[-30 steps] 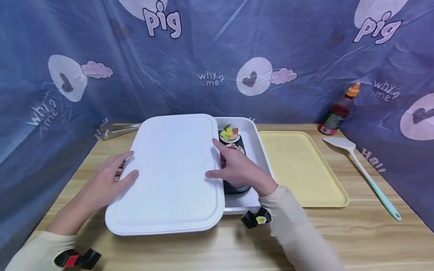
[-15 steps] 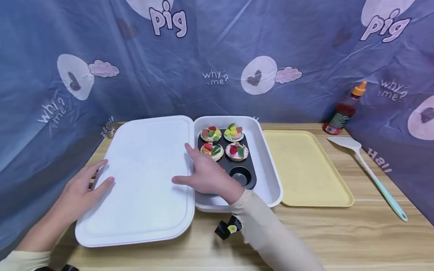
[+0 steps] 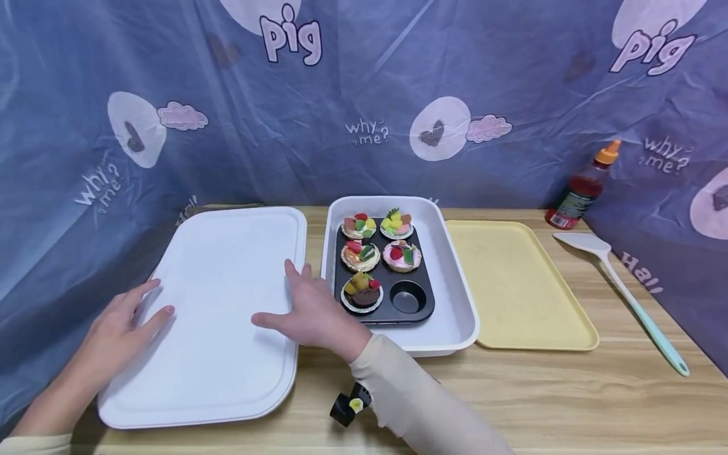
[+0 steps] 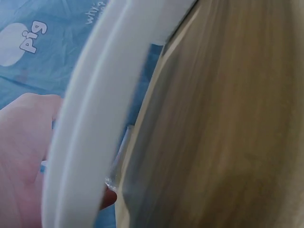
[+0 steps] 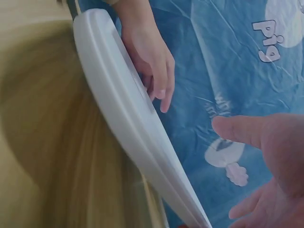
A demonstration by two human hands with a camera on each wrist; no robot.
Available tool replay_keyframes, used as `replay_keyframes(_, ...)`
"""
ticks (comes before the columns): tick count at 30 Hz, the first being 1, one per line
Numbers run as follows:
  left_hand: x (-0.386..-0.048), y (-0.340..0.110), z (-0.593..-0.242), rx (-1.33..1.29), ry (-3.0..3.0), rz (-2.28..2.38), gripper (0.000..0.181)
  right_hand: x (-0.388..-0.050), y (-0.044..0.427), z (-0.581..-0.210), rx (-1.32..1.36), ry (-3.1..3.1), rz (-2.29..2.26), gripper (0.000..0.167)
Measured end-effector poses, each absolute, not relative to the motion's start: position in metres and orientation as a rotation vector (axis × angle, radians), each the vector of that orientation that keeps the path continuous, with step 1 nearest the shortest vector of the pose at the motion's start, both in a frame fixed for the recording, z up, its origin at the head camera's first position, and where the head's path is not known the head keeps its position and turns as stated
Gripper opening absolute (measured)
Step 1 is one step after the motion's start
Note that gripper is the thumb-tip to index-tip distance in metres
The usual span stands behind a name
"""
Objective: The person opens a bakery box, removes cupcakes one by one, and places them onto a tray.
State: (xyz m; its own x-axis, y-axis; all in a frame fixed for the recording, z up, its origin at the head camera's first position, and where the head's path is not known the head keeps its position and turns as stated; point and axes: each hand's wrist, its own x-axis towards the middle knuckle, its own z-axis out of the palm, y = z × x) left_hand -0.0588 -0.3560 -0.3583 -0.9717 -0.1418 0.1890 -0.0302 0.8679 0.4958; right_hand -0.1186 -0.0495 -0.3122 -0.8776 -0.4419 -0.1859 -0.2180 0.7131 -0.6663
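My left hand (image 3: 114, 335) grips the white lid (image 3: 210, 309) at its left edge, with its thumb over the top. In the left wrist view, a fingertip shows beyond the lid's pale rim (image 4: 90, 118). At the opposite edge is my right hand (image 3: 315, 316), its thumb and index finger over the surface and its other fingers mostly hidden. The lid lies left of a white dish (image 3: 455, 303) that contains a dark muffin pan (image 3: 383, 278). Several decorated tarts (image 3: 361, 292) fill its cups, except the front right one.
Right of the dish, a yellow tray (image 3: 517, 284) lies on the wooden table (image 3: 540, 398). A sauce bottle (image 3: 580, 193) stands at the back right, near a spatula (image 3: 631, 297) with a green handle. Blue patterned cloth (image 3: 364, 95) hangs behind and along the sides.
Both hands have carried the lid left, from over the dish's left part to beside it. The pan and tarts are uncovered, and the lid sits lower.
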Motion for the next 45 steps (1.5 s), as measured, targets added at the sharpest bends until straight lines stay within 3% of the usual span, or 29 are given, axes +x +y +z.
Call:
replay_keyframes(18,-0.058,-0.355,-0.379,0.192,-2.900,-0.750,0.065,-0.092,-0.079,-0.338,-0.452,2.593,-0.988,0.104)
replay_keyframes(45,-0.071,-0.346,-0.393,0.215,-2.982,-0.720,0.077,-0.097,-0.086,-0.367,-0.348,2.633,-0.874,0.106)
